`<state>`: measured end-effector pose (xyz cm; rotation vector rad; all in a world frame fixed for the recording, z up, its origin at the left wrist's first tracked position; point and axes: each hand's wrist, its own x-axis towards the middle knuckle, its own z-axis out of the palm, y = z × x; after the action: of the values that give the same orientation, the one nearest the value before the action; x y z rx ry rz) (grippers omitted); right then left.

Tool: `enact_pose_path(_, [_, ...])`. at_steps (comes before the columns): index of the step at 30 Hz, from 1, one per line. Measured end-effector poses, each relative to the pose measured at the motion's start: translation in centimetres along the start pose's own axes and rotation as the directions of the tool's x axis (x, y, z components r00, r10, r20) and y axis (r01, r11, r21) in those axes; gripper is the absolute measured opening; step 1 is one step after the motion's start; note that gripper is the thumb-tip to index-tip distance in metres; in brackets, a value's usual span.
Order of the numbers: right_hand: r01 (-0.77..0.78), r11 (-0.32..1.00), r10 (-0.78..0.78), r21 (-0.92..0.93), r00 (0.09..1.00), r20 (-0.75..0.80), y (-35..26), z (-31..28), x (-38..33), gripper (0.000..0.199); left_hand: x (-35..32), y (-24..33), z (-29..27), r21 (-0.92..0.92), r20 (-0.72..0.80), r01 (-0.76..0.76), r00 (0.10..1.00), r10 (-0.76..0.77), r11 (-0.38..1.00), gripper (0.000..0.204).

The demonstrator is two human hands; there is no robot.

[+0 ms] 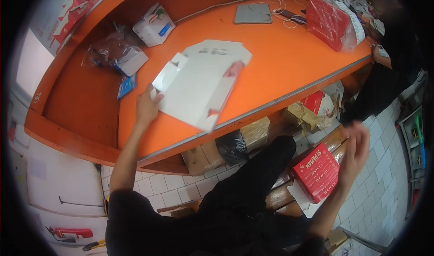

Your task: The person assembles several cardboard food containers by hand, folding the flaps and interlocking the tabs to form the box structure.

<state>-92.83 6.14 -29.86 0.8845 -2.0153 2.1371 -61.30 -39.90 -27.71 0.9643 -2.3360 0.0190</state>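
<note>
The right hand [356, 151], loosely open and empty, is beside a stack of red cartons [317, 172] — the left hand [147, 106] grips the left edge of an unfolded white carton blank [201, 82] over the orange tabletop [280, 59]. Farther off: a flat grey device [252, 14].

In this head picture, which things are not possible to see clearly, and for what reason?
All in the head view:
White carton: underside hidden by its own upper face; print blurred.
Right hand: fingertips blurred.
Co-worker: partly lost in the dark lens rim.
Brown parcels: upper parts hidden by the orange table.
</note>
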Motion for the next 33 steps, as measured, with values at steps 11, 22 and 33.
enact_pose_path(11, [-0.486, 0.874, 0.479, 0.034, 0.846, -0.235, 8.9, -9.8, -20.5, 0.018, -1.7, 11.9, -3.7, 0.337, 0.239, -0.479, 0.876, 0.419, 0.810, 0.081])
enact_pose_path(22, [-0.554, 0.822, 0.568, 0.128, 0.786, -0.244, 8.1, -7.8, -20.9, 0.018, 3.3, 9.0, -2.5, -0.363, 0.555, -0.259, 0.712, 0.431, 0.895, 0.039])
enact_pose_path(33, [-0.586, 0.803, 0.596, 0.109, 0.781, -0.189, 8.0, -6.2, -19.8, 0.018, 2.3, 8.3, -2.7, -0.330, 0.088, -0.232, 0.958, 0.275, 0.915, 0.015])
